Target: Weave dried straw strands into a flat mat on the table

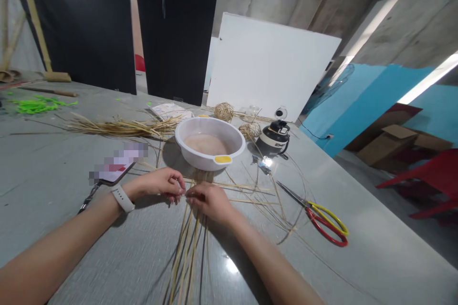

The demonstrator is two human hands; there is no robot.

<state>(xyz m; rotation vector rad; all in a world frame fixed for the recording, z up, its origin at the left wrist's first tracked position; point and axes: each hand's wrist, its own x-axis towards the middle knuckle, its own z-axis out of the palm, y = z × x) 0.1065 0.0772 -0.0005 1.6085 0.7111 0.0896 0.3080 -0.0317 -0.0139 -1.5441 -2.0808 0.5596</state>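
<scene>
Thin bamboo strips [184,257] run from the near table edge up under my hands, with others crossing them sideways to the right. My left hand [170,184] is closed in a pinch at the left of the crossing, its fingertips on a strip. Close beside it, my right hand [209,200] is also closed, thumb and fingers pinching at the strips. The exact strip each hand grips is partly hidden by the fingers. Just beyond my hands stands a white basin [236,145] with yellow handle patches, holding cloudy water.
Scissors [311,209] with red and yellow handles lie right. Behind them are a black bottle [274,138] and woven balls [223,111]. A phone [119,164] lies left, below a bundle of strips [121,127]. Green scraps [39,104] lie far left. Black panels [175,43] stand behind.
</scene>
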